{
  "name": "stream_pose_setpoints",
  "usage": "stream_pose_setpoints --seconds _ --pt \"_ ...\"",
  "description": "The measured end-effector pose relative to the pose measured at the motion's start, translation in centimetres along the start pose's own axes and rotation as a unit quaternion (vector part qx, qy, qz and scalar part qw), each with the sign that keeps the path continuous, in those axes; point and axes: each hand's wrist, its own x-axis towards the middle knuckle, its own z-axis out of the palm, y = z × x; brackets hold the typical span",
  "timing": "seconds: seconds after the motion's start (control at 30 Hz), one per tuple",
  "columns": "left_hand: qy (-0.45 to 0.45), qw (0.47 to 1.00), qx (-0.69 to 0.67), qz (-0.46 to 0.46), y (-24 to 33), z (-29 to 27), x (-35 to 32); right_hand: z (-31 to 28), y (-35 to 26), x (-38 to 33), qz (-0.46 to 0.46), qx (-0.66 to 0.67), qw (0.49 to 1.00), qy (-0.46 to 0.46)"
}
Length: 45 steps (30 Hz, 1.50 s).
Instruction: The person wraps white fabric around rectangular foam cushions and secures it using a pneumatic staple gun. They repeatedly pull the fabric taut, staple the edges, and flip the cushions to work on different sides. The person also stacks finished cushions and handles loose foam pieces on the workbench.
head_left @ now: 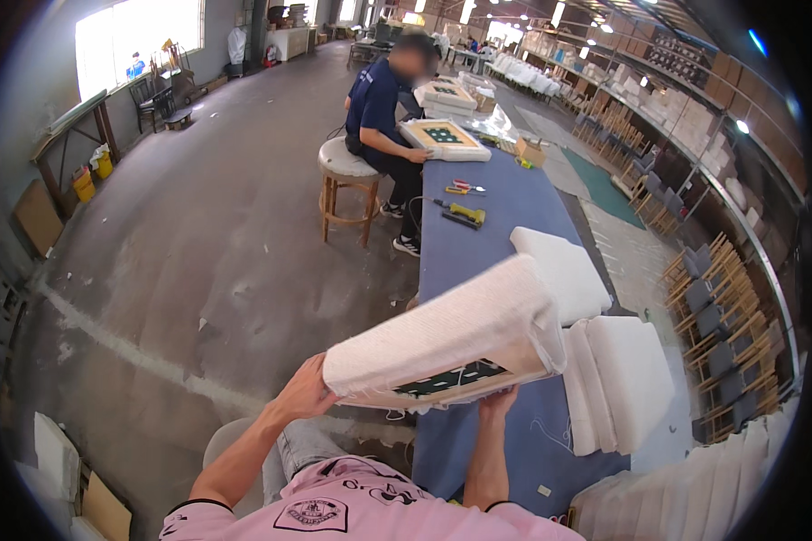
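An upholstered chair seat (442, 325), covered in off-white fabric, is held up tilted over the near end of the blue-topped table. Its underside faces partly toward me, showing a pale wooden frame and dark green webbing (451, 378). My left hand (305, 389) is closed on the seat's left corner. Beneath its near right edge, my right hand (498, 403) grips the frame, fingers partly hidden by the seat. Loose threads hang from the fabric's lower edge. Just right of the seat, more white seat pads (618, 383) lie on the table.
A co-worker (388, 108) on a round stool (349, 171) handles another seat (444, 138) at the table's far end. A yellow-black staple gun (461, 214) and pliers (465, 187) lie mid-table. Stacked white covers (686, 482) stand at lower right, with chairs (722, 334) beyond.
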Motion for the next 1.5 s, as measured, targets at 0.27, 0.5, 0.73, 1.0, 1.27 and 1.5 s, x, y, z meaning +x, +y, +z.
stream_pose_setpoints --seconds 0.27,0.5,0.73,1.0,1.27,1.5 --pt "0.073 0.968 -0.238 -0.007 3.1 6.9 7.5 5.5 -22.8 -4.2 -0.341 -0.318 0.884 0.031" --pt "-0.293 0.935 -0.185 0.076 6.3 20.0 13.2 14.6 -37.5 -11.0 -0.498 -0.503 0.706 0.011" --pt "-0.406 0.878 -0.251 0.01 8.9 16.7 11.1 20.3 -22.4 -7.6 -0.507 -0.76 0.401 -0.059" --pt "-0.22 0.965 -0.014 -0.141 -10.1 16.3 -5.5 25.8 -20.6 -5.2 -0.432 -0.787 0.438 -0.036" --pt "-0.272 0.88 0.03 -0.389 -15.5 17.9 -8.8 15.4 -27.3 -2.8 -0.391 -0.751 0.531 0.028" --pt "-0.625 0.757 -0.09 -0.166 -18.9 27.3 -9.2 16.3 -25.0 -2.9 -0.452 -0.71 0.539 -0.014"
